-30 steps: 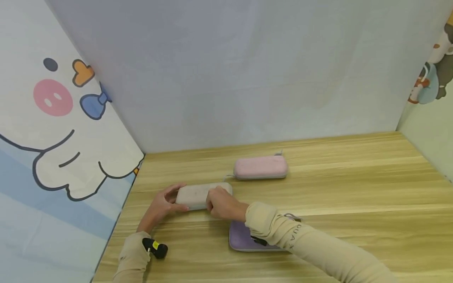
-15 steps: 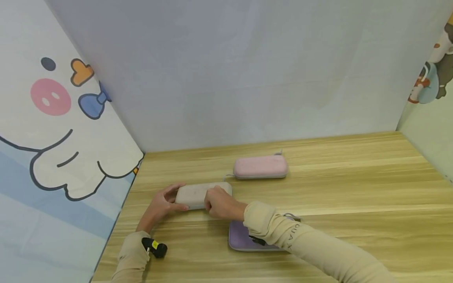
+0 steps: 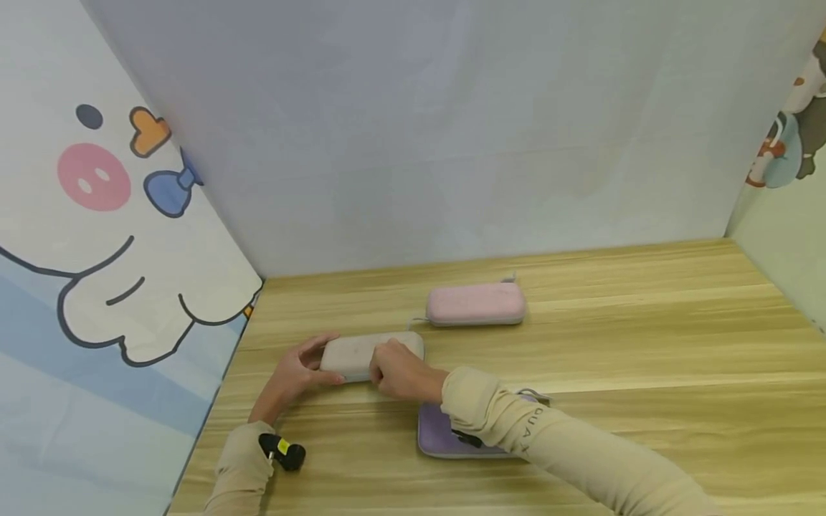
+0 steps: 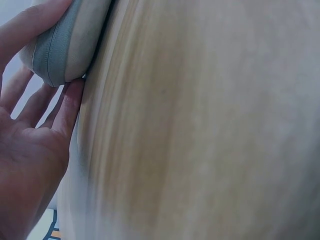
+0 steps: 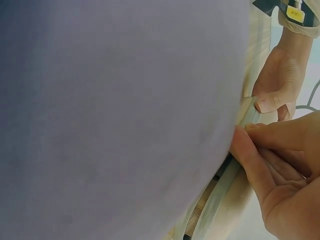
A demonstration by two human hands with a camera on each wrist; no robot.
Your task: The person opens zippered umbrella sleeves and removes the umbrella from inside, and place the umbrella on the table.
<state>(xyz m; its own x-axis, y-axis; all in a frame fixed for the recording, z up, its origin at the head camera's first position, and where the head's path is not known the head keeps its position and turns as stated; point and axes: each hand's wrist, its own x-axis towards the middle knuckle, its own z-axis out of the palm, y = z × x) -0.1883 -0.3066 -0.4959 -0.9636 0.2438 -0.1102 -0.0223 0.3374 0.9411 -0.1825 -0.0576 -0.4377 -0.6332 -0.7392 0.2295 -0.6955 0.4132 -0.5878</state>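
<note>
A cream zip case (image 3: pixel 351 353) with a grey-green zipper band (image 4: pixel 56 46) lies flat on the table, left of centre. My left hand (image 3: pixel 293 373) grips its left end, thumb along the front and fingers behind. At the front side, toward the right, my right hand (image 3: pixel 401 370) has thumb and forefinger pinched together on the zipper band, as the right wrist view shows (image 5: pixel 272 155). The zipper pull is hidden between those fingertips. A purple zip case (image 3: pixel 445 435) lies partly under my right forearm.
A pink zip case (image 3: pixel 476 304) lies behind and to the right, its grey strap near the cream case. The wood-grain table (image 3: pixel 632 322) meets a pale backdrop (image 3: pixel 452 158) behind and a cartoon-printed panel (image 3: pixel 116 301) at left.
My right hand has shifted slightly left along the front of the cream case. My left hand keeps its grip, and the cases stay in place.
</note>
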